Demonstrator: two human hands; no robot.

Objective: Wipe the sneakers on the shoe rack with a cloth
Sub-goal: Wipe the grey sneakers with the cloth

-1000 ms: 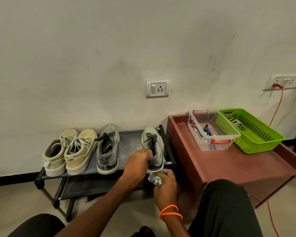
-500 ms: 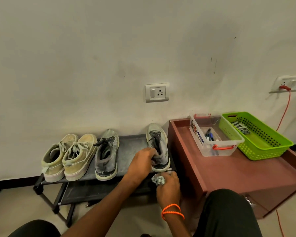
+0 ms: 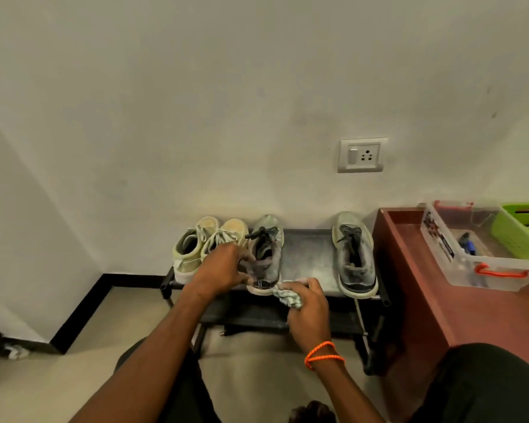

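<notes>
Several sneakers stand on the black shoe rack point(image 3: 306, 254) against the wall. A beige pair point(image 3: 196, 242) is at the left. Beside it stands a grey sneaker point(image 3: 268, 248) with dark laces, and a second grey sneaker point(image 3: 353, 254) stands apart at the right end. My left hand point(image 3: 220, 270) grips the left grey sneaker at its heel and side. My right hand point(image 3: 306, 303) holds a crumpled pale cloth point(image 3: 286, 296) bunched against that sneaker's heel sole.
A reddish-brown low cabinet point(image 3: 440, 300) adjoins the rack on the right, carrying a clear plastic box point(image 3: 458, 270) and a green basket point(image 3: 519, 227). A wall socket point(image 3: 361, 155) is above the rack. My knees are at the bottom edge. The floor is pale tile.
Both hands have moved left from the right grey sneaker to the left grey sneaker. The right sneaker now stands released on the rack. The view has swung left.
</notes>
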